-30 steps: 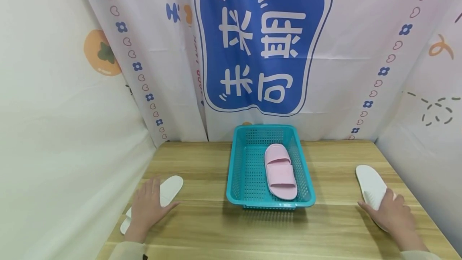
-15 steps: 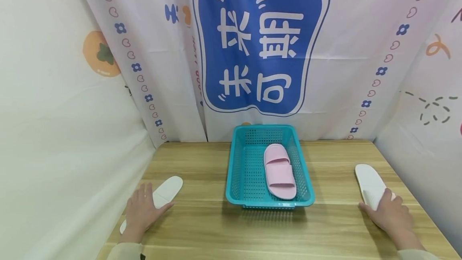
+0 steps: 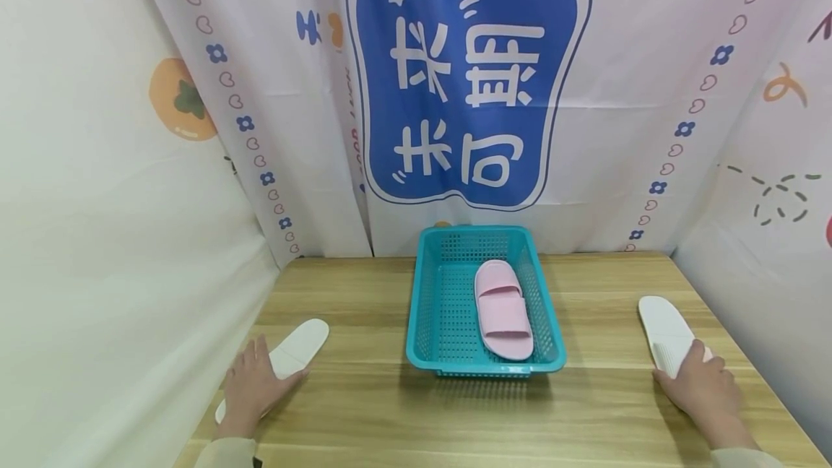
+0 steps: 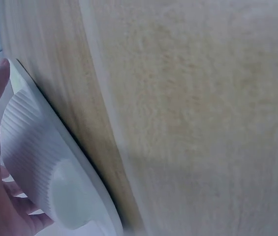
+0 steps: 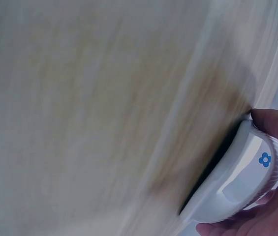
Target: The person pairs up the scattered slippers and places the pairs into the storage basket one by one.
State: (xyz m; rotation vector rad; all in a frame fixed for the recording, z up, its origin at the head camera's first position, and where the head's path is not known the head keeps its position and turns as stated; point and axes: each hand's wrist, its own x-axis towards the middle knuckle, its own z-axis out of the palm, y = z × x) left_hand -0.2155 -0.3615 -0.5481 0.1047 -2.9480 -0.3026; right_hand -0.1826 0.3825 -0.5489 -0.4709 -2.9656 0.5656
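Observation:
A white slipper (image 3: 305,341) lies on the wooden table at the left. My left hand (image 3: 250,388) is over its strap end, fingers and thumb spread. The left wrist view has the thumb tip at one edge of the ribbed strap and the fingers along the far side. On the right, a second white slipper (image 3: 665,322) is in my right hand (image 3: 705,390), gripped between thumb and curled fingers across the strap. The right wrist view shows a blue flower mark on this slipper (image 5: 227,187) and a dark shadow along its lower edge.
Between the hands, at the back of the wooden table (image 3: 481,425), stands a turquoise mesh basket (image 3: 414,309). A pink slipper (image 3: 505,314) lies in its right half. Behind the table hangs a printed cloth (image 3: 598,165), with pale cloth sides at left and right.
My left hand has shifted left over its slipper, uncovering more of the front part. The right hand keeps its hold on the other slipper, nearly still. The head view has shifted slightly.

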